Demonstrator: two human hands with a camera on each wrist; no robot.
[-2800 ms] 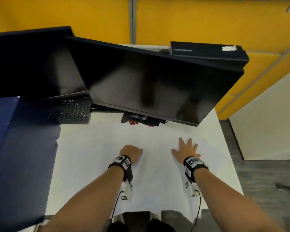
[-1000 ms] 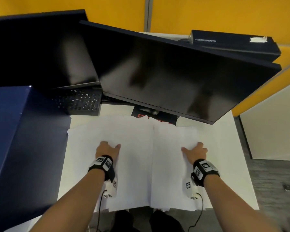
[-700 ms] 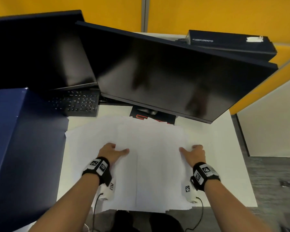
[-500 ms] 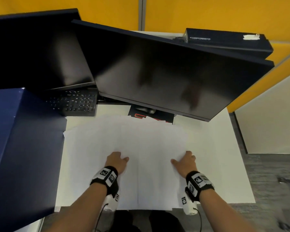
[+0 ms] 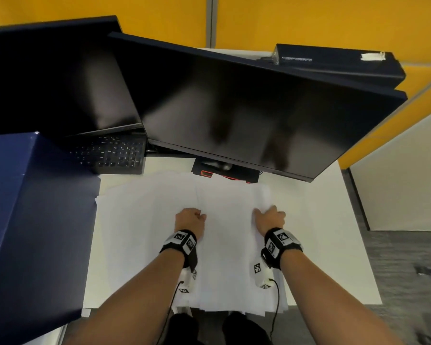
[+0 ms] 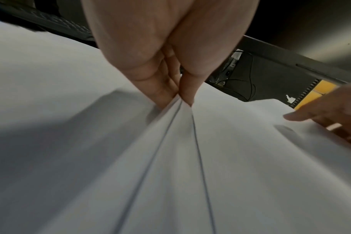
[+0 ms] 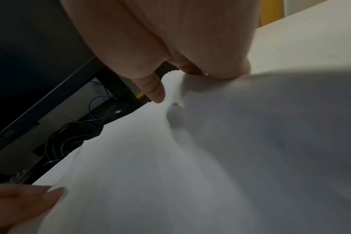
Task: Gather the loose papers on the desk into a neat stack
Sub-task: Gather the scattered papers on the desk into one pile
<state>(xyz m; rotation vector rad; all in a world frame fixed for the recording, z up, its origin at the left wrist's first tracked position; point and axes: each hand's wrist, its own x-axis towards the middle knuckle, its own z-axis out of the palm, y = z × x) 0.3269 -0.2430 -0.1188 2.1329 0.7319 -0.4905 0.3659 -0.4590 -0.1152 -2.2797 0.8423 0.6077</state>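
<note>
Several white papers (image 5: pixel 230 245) lie overlapped on the white desk (image 5: pixel 329 245), with more sheets (image 5: pixel 135 220) spread to the left. My left hand (image 5: pixel 190 217) pinches the left edges of the middle sheets (image 6: pixel 176 142) between thumb and fingers (image 6: pixel 162 88). On the right side of that bunch, my right hand (image 5: pixel 269 216) grips the paper edges (image 7: pixel 240 126), its fingers curled over them and its thumb (image 7: pixel 152 90) on top. The bunch sits between both hands, and its near end overhangs the desk's front edge.
A large dark monitor (image 5: pixel 246 108) hangs low over the far end of the papers, with its stand base (image 5: pixel 224 170) behind them. A second monitor (image 5: pixel 52 78) and a black keyboard (image 5: pixel 110 155) are at the left rear. A blue panel (image 5: pixel 30 220) borders the left.
Both hands have slid inward, drawing the spread sheets into a narrower overlapped bunch. The hands went from pressing flat to curling round the edges.
</note>
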